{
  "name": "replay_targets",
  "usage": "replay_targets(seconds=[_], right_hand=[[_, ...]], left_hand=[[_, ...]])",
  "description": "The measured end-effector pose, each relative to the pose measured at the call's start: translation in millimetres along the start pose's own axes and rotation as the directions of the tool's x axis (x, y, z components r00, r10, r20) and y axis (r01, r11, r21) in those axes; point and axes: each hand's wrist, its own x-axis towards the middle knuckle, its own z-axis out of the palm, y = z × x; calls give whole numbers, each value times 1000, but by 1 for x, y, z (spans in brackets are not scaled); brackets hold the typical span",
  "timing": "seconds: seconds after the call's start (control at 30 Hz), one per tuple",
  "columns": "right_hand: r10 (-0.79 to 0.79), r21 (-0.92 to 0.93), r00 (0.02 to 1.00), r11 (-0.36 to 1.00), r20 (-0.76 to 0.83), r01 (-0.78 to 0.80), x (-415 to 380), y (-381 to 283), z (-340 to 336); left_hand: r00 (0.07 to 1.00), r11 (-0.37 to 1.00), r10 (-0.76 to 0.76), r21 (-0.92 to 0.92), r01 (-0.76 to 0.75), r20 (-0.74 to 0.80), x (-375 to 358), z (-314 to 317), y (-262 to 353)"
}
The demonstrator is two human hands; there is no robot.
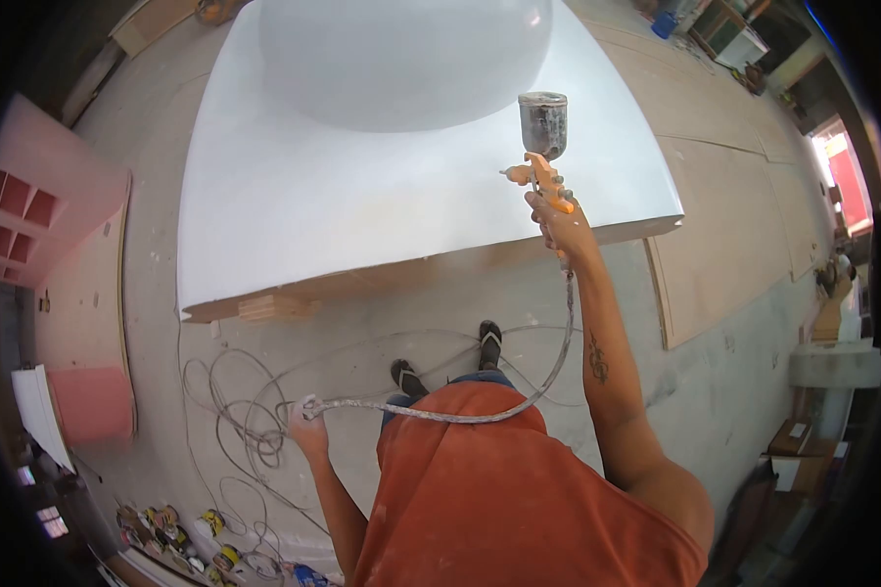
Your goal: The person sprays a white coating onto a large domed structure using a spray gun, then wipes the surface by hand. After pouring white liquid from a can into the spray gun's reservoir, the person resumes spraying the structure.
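Observation:
My right hand (562, 227) is wrapped round the handle of an orange spray gun (543, 181), over the near right part of a large white panel (382, 210). A metal cup (544, 127) sits on top of the gun, and its nozzle points left. From the gun's handle a grey hose (480, 419) curves down in front of my body to the left. My left hand (308, 428) is closed around the hose, low on the left. A rounded pale form (401, 68) rises from the far part of the panel.
Loops of hose (255, 421) lie on the floor by my feet. Flat boards (724, 235) are at the right. Pink shelving (54, 186) stands at the left, with cans (208, 523) at the lower left. Wooden blocks (274, 308) show under the panel's near edge.

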Motion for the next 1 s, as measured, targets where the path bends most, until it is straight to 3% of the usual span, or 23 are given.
replay_targets(seconds=[0.17,0.23,0.33,0.4,0.5,0.6,0.7,0.97,1.0], right_hand=[[-58,160,978,987,202,25,-30,-14,75],[-69,291,931,956,358,-41,-35,-20,93],[-73,308,933,950,353,-43,-39,-18,96],[-57,232,969,973,240,-1,-41,-21,91],[-60,129,997,990,40,55,-24,-6,64],[-67,34,981,997,-180,74,20,26,-5],[-46,4,947,999,-317,50,55,38,-71],[-76,-70,838,996,-540,46,142,78,-231],[-148,-181,794,982,-590,49,152,84,-249]], left_hand=[[999,996,-49,-72,49,4,5,-33,-46],[999,996,-30,-81,32,18,6,-41,-55],[999,999,17,-33,-16,27,10,-43,-54],[992,986,-112,-117,119,65,18,-43,-51],[1000,994,-17,-108,20,26,26,-33,-51],[996,993,39,-118,-30,77,23,-3,-50],[985,997,79,-1,-79,150,17,8,28],[944,976,217,-70,-206,250,0,65,128],[931,969,248,-55,-242,269,-2,71,135]])
